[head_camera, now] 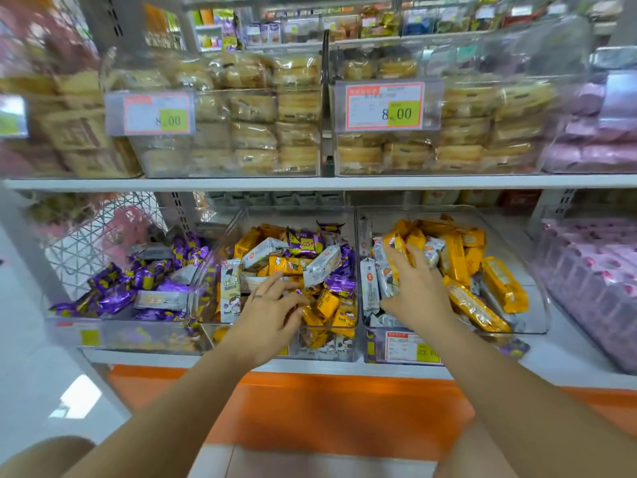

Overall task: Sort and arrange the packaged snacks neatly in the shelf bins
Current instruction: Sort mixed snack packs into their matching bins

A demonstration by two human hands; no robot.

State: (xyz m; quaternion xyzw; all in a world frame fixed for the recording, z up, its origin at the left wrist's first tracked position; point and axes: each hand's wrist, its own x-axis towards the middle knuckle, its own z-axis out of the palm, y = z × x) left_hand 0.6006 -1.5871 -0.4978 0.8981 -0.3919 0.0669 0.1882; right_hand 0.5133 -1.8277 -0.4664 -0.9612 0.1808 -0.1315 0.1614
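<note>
Reaching into the lower-centre bins in the head view, the left hand (272, 305) lies with fingers stretched across mixed snack packets (503, 284) in the middle bin (275, 215); the right hand (413, 281) clutches a few white and yellow ones in the right bin (537, 298). They look light, crinkly and slippery, likely brittle inside; best pinched gently across the middle.

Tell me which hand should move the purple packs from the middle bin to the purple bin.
Left. The left hand is over the middle bin, next to the purple bin; the right hand is in the right bin, fingers curled on white packs.
</note>
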